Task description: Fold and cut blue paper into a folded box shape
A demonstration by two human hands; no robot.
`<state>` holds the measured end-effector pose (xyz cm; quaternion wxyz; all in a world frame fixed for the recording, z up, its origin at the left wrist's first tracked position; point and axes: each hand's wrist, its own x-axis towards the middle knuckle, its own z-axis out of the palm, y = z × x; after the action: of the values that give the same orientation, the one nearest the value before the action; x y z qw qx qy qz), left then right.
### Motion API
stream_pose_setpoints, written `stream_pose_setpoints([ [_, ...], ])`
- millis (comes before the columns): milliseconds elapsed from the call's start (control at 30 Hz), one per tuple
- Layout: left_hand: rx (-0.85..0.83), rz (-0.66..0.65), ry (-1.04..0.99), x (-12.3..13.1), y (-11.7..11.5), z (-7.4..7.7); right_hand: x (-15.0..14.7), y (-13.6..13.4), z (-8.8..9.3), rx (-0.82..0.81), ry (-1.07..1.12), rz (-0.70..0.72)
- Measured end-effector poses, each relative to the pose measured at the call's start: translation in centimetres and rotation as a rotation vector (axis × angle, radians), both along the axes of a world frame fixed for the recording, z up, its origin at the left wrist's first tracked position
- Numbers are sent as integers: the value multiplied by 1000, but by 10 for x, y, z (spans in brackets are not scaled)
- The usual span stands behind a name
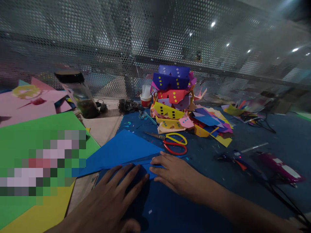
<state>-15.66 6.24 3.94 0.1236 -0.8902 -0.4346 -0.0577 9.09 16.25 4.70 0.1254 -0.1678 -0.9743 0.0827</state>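
Observation:
My left hand (114,191) lies flat, fingers spread, on the near edge of a bright blue sheet of paper (123,145). Beside it, my right hand (175,173) rests with outstretched fingers over the same paper's right end. The paper seems to have a narrow strip or fold along its near side, partly hidden under my fingers. Just beyond my right hand lies a pair of scissors (176,144) with one yellow and one red handle loop. Neither hand grips anything that I can see.
A pile of decorated paper masks (170,103) stands at the back, with paper scraps (211,121) to its right. Two glue guns, one dark (240,161) and one magenta (279,166), lie at right. A jar (86,100) and green paper (55,126) are at left.

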Motion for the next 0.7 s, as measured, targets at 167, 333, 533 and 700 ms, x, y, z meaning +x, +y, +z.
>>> stream_pose_setpoints([
  [167,43,-14,10,1,2,5,0,-1,1,-15,19,-3],
  [333,91,-59,-4,-1,6,3,1,-2,2,-53,5,-12],
  [533,46,-44,-50,-3,6,-1,-2,-3,2,-147,55,-64],
  [700,21,-45,-59,-1,8,1,-14,-10,0,-243,188,-226],
])
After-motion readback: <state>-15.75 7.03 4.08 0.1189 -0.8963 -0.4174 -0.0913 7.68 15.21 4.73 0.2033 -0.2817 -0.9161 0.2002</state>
